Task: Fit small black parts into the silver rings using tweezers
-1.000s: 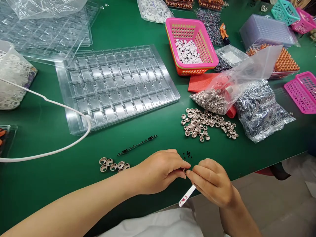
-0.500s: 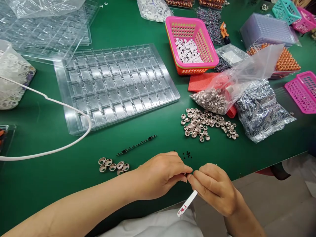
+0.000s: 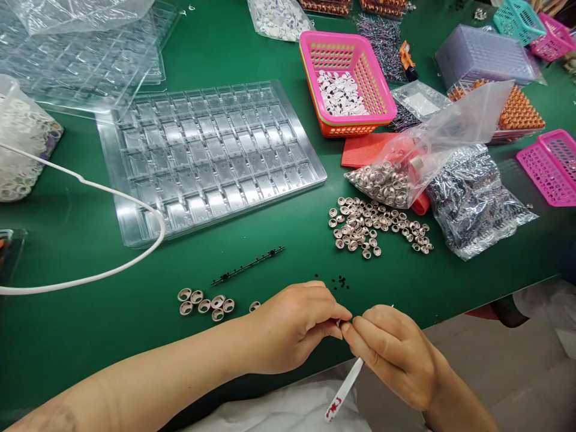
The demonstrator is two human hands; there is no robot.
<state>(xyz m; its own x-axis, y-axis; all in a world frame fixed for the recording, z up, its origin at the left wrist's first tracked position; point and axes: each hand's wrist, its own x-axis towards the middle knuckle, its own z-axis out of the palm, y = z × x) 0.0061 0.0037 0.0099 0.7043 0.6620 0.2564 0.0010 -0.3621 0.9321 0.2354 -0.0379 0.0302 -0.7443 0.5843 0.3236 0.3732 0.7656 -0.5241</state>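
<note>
Metallic and mostly covered, one ring [image 3: 339, 323] is pinched between thumb and forefinger of our left hand [image 3: 301, 327], right at the tips, with the fingertips of our right hand [image 3: 396, 351] close against it. That right hand is also closed round a white stick [image 3: 344, 390], whose flat, rounded end, blotched red, juts out below; its middle is hidden in our fingers. A thin pale tip shows past the knuckles, but we cannot tell whether it belongs to the stick.

Beyond our fingertips lie tiny black bits [image 3: 342, 281], too small to make out in shape. Shiny, cup-like rings form a cluster [image 3: 204, 306] by our left forearm and a heap [image 3: 355, 229] farther off; a stray one [image 3: 254, 306] is partly hidden by our wrist. Near the cluster is a thin, knobbly black strip [image 3: 248, 265], and behind it a clear plastic tray [image 3: 216, 159] of moulded pockets.
</note>
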